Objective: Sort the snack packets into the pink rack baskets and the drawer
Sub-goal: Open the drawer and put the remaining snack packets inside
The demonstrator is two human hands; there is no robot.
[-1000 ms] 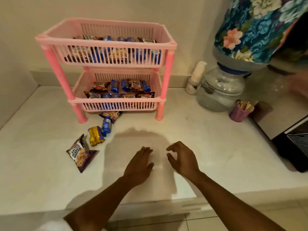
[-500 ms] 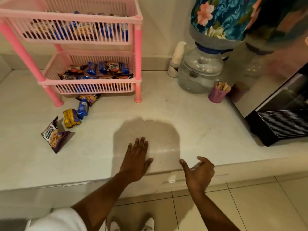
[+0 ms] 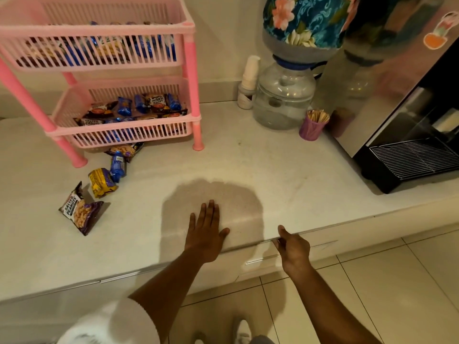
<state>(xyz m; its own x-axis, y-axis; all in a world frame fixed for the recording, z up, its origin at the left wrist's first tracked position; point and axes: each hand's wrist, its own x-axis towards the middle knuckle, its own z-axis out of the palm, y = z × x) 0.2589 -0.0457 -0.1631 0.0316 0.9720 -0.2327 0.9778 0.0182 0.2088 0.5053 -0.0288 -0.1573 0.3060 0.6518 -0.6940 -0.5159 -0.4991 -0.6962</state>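
The left hand (image 3: 206, 232) lies flat on the pale countertop (image 3: 285, 175) just below the middle of the frame, fingers straight and close together, thumb angled out to the right, holding nothing. To its right, the right hand (image 3: 293, 247) reaches under the counter's front edge at the drawer (image 3: 258, 254) front; its thumb points up along the edge and the fingers curl toward a thin metal strip there, but whether they actually grip it cannot be told.

The pink rack (image 3: 191, 78) stands in the upper left of the frame. Its top basket (image 3: 99, 33) holds blue and dark snack packets seen through the slats, and its lower basket (image 3: 119, 130) holds more, mostly blue and dark brown wrappers.

On the counter in front of the rack, left of centre, four packets lie loose: a salted peanuts packet (image 3: 80, 211) nearest the counter's front edge, a yellow packet (image 3: 101, 182) just above it, a blue packet (image 3: 118, 166) touching the yellow one, and another peanut packet (image 3: 125, 150) partly under the lower basket.

In the upper right stand a water dispenser jar (image 3: 285, 95) under a floral cover (image 3: 305, 18), a stack of paper cups (image 3: 250, 73) to its left, a purple cup of wooden sticks (image 3: 313, 126) to its right, and a dark machine with a wire drip grille (image 3: 412, 157) at the right edge.
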